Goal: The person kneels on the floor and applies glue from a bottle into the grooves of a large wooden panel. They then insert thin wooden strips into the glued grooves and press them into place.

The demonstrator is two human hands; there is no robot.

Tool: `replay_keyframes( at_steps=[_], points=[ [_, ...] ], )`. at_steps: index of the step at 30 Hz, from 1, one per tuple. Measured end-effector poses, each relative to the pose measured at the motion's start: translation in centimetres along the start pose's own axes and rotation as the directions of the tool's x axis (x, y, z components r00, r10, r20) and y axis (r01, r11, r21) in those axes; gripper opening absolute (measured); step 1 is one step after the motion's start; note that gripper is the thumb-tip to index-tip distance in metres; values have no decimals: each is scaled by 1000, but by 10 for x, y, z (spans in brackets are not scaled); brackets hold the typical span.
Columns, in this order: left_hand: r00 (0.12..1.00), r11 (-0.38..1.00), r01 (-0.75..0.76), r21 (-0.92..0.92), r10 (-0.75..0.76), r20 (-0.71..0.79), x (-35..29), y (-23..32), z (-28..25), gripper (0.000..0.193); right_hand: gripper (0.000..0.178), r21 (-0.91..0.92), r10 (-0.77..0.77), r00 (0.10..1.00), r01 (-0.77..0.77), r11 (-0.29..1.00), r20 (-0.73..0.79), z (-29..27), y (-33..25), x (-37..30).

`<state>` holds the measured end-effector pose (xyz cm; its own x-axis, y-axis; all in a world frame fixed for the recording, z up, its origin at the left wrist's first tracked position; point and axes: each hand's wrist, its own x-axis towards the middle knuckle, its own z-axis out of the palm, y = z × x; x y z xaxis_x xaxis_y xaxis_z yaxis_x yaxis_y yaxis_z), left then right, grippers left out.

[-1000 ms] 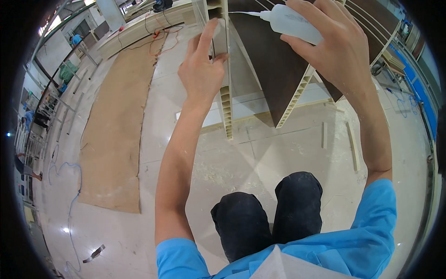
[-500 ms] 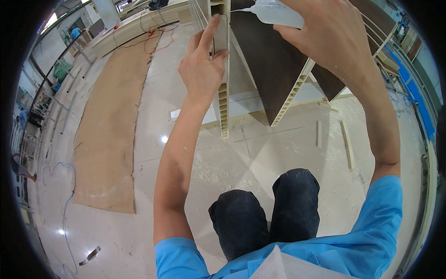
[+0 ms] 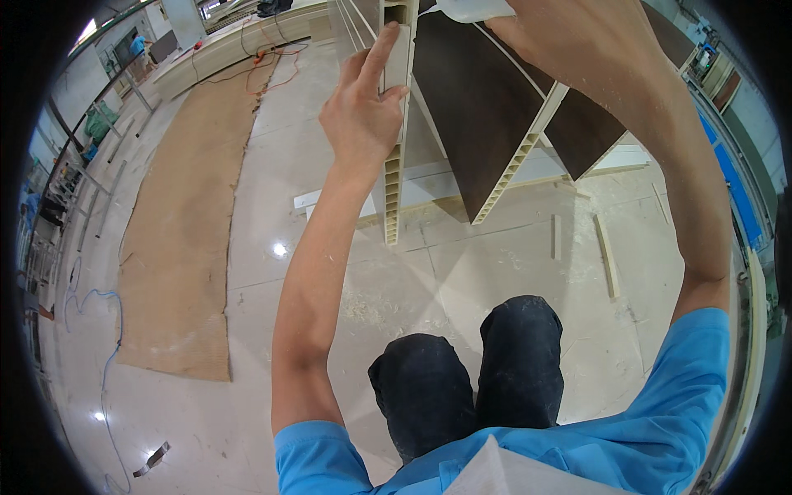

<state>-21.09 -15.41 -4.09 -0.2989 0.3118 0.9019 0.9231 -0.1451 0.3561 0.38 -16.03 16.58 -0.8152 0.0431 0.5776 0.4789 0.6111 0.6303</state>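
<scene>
My left hand [image 3: 363, 115] grips the edge of an upright hollow-core panel [image 3: 392, 194], thumb on one side and curled fingers on the other. Its index finger stretches up along a pale insert [image 3: 398, 62] set in that edge, just below an open cell [image 3: 396, 14]. My right hand [image 3: 577, 49] is closed around a translucent white squeeze bottle [image 3: 474, 8], partly cut off by the upper edge of the view. The bottle's thin nozzle points left toward the open cell. Whether its tip touches the panel I cannot tell.
More dark-faced hollow-core panels [image 3: 470, 107] stand to the right. Loose wood strips [image 3: 606, 256] and shavings [image 3: 371, 309] lie on the tiled floor. A long brown sheet [image 3: 177, 247] lies at left, near a blue cord [image 3: 106, 371]. A person [image 3: 139, 45] stands far left.
The bottle and my right hand have shifted up and slightly left, leaving less of the bottle in view. My left hand keeps its hold on the panel. The whole view has turned slightly.
</scene>
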Motion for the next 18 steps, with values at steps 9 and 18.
replay_keyframes(
  at_steps=[9,18],
  points=[
    [1000,1000,0,28,0,3,0,-2,1,94,22,-79,-37,997,41,996,62,-9,-3,11],
    [1000,999,-28,40,28,-2,-1,-3,2,96,32,-76,-103,995,103,992,8,-7,0,12]
  ],
)
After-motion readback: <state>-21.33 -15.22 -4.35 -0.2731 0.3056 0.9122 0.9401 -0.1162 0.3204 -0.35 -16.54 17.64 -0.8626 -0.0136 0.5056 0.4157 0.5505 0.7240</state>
